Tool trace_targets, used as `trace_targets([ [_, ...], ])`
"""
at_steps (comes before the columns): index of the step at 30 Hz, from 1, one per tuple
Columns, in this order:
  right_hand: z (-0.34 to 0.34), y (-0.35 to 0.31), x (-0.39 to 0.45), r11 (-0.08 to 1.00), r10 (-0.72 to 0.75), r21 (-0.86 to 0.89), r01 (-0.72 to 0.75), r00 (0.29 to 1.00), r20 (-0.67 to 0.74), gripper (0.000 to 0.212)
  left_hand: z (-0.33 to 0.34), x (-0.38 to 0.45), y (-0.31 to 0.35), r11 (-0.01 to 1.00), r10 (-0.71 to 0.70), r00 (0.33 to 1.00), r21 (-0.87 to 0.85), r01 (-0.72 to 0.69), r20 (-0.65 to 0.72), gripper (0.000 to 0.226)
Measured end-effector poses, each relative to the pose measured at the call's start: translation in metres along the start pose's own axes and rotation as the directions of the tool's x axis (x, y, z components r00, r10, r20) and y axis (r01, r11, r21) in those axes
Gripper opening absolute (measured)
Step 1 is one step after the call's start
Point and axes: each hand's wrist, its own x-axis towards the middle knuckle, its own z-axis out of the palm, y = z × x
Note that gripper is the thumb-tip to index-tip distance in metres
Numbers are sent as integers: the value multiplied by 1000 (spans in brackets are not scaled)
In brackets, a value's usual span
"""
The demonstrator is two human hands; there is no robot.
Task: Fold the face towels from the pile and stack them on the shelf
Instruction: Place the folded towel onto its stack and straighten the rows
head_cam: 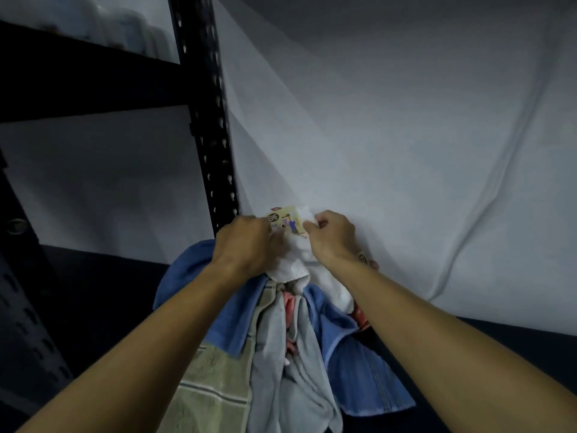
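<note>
A pile of face towels (281,354) lies on a dark surface below me: blue, green checked, grey and reddish ones. On top of the pile is a white towel (295,264) with a printed paper label (288,223) at its far edge. My left hand (246,245) grips the white towel at the label's left side. My right hand (331,237) pinches the same towel's edge at the label's right side. The black metal shelf (93,89) stands at the left, its upper board above hand level.
A black perforated upright post (209,120) rises just left of my hands. A white sheet (390,151) hangs as a backdrop behind the pile. Pale, blurred items (131,26) sit on the upper shelf. The dark surface (103,292) runs under the shelf.
</note>
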Motion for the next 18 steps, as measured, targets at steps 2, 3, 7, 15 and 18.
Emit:
trace_targets([
  [2,1,-5,-9,992,-81,90,85,996,-43,6,-11,5,11,975,-117,992,-196,108,-35,53],
  [3,1,-8,-13,984,-110,132,118,992,-66,7,-16,9,16,940,-185,983,-287,183,20,59],
  [7,4,-18,-24,953,-115,263,149,984,-138,7,-22,31,28,747,-293,921,-539,388,257,62],
  [15,-18,-24,-32,888,-264,378,263,963,-49,15,-40,44,28,723,-317,937,-602,338,147,47],
  [18,-40,-23,-19,905,-215,352,238,971,-106,15,-58,49,30,722,-340,940,-630,286,37,50],
])
